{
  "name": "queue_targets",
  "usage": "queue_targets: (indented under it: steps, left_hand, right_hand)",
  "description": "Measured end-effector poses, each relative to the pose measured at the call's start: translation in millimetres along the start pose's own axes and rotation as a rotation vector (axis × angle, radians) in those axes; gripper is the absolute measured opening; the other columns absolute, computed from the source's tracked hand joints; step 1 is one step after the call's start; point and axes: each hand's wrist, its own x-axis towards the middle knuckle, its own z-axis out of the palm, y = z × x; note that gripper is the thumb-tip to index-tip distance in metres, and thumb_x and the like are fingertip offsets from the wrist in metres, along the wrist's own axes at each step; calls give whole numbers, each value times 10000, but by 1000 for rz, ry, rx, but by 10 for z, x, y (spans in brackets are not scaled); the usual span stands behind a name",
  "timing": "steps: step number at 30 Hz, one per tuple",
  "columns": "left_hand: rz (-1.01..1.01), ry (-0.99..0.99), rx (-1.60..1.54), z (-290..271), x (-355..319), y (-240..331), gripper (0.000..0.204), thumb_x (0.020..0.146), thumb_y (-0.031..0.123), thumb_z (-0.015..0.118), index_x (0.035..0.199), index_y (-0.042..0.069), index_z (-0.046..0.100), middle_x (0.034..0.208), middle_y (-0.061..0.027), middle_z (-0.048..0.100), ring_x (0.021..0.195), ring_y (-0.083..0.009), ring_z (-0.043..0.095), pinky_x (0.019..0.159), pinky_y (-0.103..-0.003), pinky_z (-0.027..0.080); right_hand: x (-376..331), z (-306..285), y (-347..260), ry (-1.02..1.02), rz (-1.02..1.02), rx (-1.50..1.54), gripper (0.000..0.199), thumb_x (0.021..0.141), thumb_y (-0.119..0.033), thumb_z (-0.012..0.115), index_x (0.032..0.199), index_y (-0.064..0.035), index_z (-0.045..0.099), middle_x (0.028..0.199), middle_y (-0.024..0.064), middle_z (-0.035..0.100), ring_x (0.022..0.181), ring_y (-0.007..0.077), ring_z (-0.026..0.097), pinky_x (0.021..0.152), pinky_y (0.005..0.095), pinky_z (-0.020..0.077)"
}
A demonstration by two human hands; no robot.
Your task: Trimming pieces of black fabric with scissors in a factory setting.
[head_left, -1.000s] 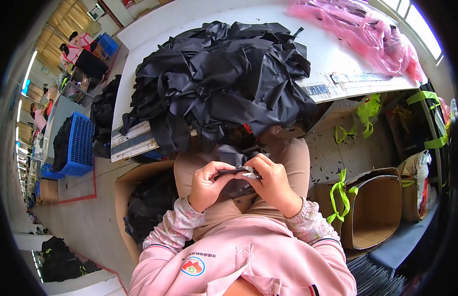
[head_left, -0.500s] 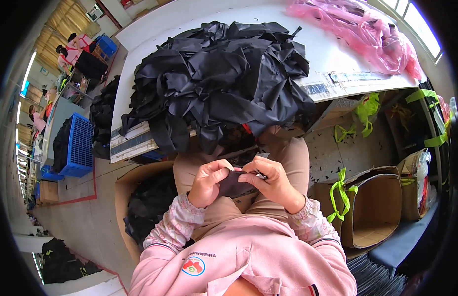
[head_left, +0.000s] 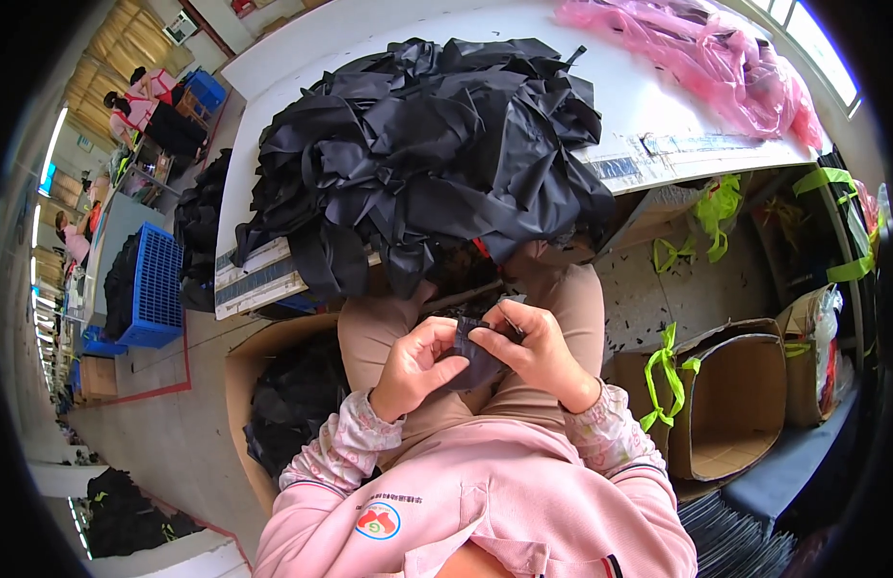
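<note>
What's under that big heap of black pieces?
The black heap lies on the white table, which shows around it. Some pieces hang over the table's near edge. Whatever is beneath the heap's middle is covered, so I can't tell.

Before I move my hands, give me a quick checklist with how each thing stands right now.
1. Right fingers pinching the black piece: ok, thumb pressed on it.
2. Left fingers gripping it: cannot tell; they are at its edge, thumb spread away.
3. Right hand free of anything else: cannot tell; a small dark shape there is unclear.
4. Black pile fully on the white table: not ok, strips hang over the near edge.
5. Pink plastic apart from the pile: ok, bare tabletop between.
</note>
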Motion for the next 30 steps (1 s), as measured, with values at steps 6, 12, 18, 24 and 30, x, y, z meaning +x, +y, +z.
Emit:
queue_targets:
  steps: [6, 12, 18, 24, 30]
  left_hand:
    - [-43, -46, 167, -106, 5, 0, 178, 841, -29, 644, 1017, -6, 632, 1013, -33, 577, 953, -103, 549, 870, -262, 454]
    - [-152, -52, -224, -3, 44, 28, 192, 811, 39, 662, 1001, 14, 661, 1109, -48, 615, 950, -132, 588, 912, -277, 438]
    - [30, -2, -186, 5, 35, -140, 158, 794, -4, 664, 950, 20, 650, 1073, -49, 601, 929, -133, 588, 908, -276, 436]
    - [290, 160, 84, -26, 22, -195, 128, 830, -97, 620, 946, -46, 602, 1048, -48, 543, 928, -103, 556, 842, -240, 460]
    - [335, 302, 170, -10, 8, -237, 155, 836, -104, 620, 979, -45, 606, 1078, -55, 540, 933, -108, 574, 841, -243, 465]
  right_hand:
    - [24, -11, 24, -36, 7, -6, 141, 835, -87, 719, 840, -1, 608, 652, 20, 544, 614, 62, 474, 547, 241, 413]
    - [29, -34, 205, -126, 89, 409, 216, 825, -18, 722, 991, -37, 584, 844, -46, 565, 745, 30, 495, 664, 178, 410]
    - [-1, 91, 176, -37, 104, 348, 233, 828, 15, 690, 1003, -26, 541, 872, 5, 569, 783, 84, 541, 708, 226, 458]
    - [-94, 26, 218, 236, -192, -225, 276, 824, -127, 735, 976, 3, 545, 829, 98, 550, 723, 197, 539, 633, 296, 446]
    - [-318, 162, 28, -140, 343, 355, 242, 946, -280, 622, 879, -62, 542, 641, -46, 490, 545, 19, 416, 465, 187, 320]
